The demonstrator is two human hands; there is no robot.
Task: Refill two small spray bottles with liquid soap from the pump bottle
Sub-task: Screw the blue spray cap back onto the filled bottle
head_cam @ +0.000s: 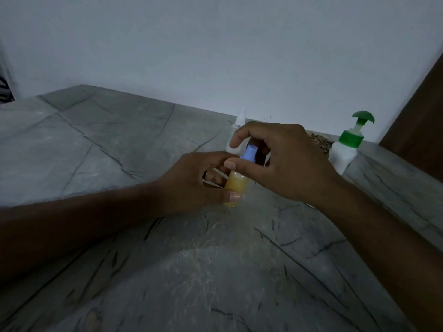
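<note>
A small clear spray bottle (236,184) holding yellow-orange liquid stands upright on the grey stone counter (119,149). My left hand (194,180) grips its body, thumb across the front. My right hand (282,161) pinches the bottle's blue spray top (249,153) between thumb and fingers. Just behind my hands stands a second small bottle (239,123) with a white pointed cap, partly hidden. The white pump bottle (345,149) with a green pump head stands at the right, near the wall.
A white wall runs behind the counter. A small patch of brownish debris (320,141) lies against the wall between the bottles. A dark brown panel (417,130) rises at the far right.
</note>
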